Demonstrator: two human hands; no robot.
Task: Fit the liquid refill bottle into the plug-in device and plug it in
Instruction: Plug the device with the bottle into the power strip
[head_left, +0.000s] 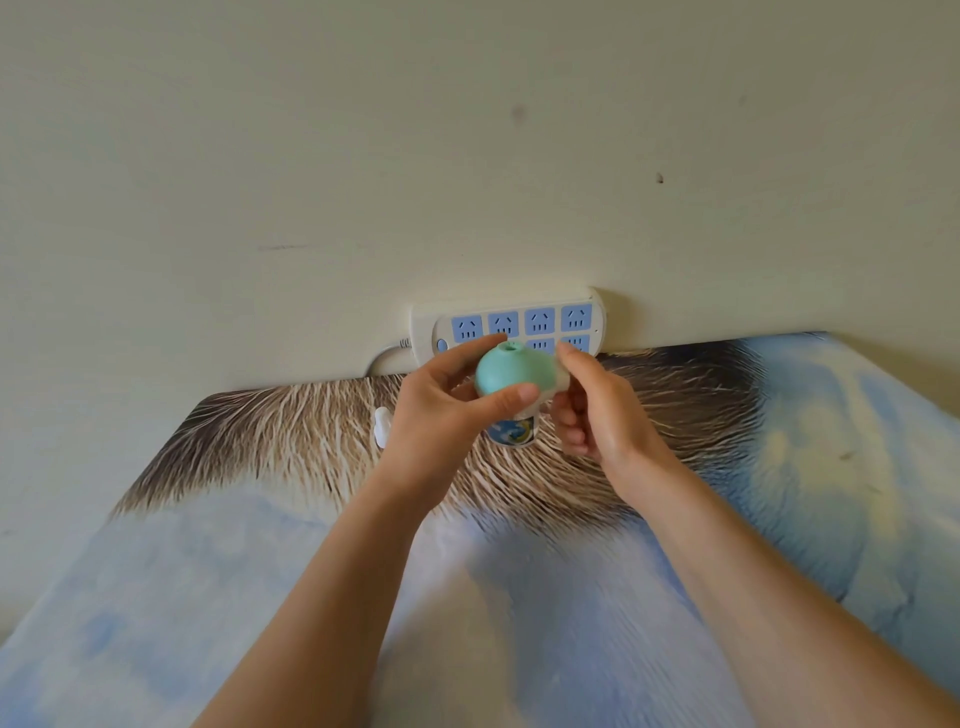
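Both grips are closed on the device (511, 371): the left hand (441, 410) pinches its teal dome between thumb and fingers; the right hand (597, 410) holds its white right edge with fingertips. Under the dome the bottle (511, 431) hangs with its printed label showing, partly hidden by the left hand; whether it is fully seated cannot be told. Just behind, a power strip (511, 322) with blue sockets lies against the wall (467, 156); a small white piece (382, 426) rests on the printed bed cover (519, 597), left of the hands.

Two bare forearms, no sleeves showing. Left hand (441, 410), right hand (597, 410): bare, short plain nails.
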